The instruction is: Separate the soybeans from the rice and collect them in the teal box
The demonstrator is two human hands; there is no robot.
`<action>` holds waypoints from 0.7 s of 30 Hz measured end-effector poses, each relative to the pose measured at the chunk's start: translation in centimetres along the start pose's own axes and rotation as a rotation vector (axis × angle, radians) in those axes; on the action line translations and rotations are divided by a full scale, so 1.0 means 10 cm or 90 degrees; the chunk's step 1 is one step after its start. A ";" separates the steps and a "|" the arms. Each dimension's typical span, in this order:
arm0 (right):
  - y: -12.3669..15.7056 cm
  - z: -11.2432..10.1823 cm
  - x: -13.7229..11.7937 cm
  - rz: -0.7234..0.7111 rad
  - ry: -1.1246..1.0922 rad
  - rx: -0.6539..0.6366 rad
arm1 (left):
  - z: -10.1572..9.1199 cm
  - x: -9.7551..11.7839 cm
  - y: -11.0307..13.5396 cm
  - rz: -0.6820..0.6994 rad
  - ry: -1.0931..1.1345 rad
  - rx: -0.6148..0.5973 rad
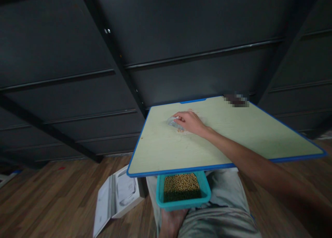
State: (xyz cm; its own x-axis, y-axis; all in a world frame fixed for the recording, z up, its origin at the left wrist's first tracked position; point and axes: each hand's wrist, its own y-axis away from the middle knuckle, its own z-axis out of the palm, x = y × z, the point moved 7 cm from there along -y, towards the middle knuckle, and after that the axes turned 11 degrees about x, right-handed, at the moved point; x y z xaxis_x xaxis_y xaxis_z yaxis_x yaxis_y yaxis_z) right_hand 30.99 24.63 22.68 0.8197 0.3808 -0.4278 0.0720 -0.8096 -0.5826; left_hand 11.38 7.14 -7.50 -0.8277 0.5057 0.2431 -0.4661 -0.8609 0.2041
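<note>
My right hand (190,122) reaches over the pale board-topped table (220,137), its fingers closed on a clear plastic piece (171,121) that lies against the surface. Whether that piece is a dish, a lid or a bag I cannot make out. Small orange bits (181,130) are scattered beside and below it. Under the table's near edge, above my lap, is a teal plastic tub (184,206) of round tan beans (181,184). My left hand (173,220) supports the tub from below, its fingers hidden by it.
Blue trim (166,172) edges the table. A pixelated dark object (236,100) sits at its far right corner. An open white box (124,193) stands on the wooden floor (64,193) at left. Dark metal panels (181,30) rise behind the table.
</note>
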 end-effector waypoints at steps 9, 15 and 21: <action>0.01 -0.03 0.00 0.014 0.073 0.002 | -0.16 0.00 -0.02 0.000 -0.007 0.008; 0.03 0.00 -0.06 -0.006 0.053 -0.015 | -0.04 -0.02 -0.03 -0.013 0.023 -0.041; 0.06 0.04 -0.13 -0.045 0.015 -0.022 | -0.04 -0.01 -0.03 0.001 0.027 -0.046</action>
State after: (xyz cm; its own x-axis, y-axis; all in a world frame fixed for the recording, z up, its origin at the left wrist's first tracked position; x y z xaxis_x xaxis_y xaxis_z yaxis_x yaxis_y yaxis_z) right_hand 29.79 23.86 22.64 0.8251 0.4274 -0.3694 0.1500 -0.7962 -0.5862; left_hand 11.48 7.30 -7.95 -0.8399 0.5035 0.2024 -0.4854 -0.8638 0.1349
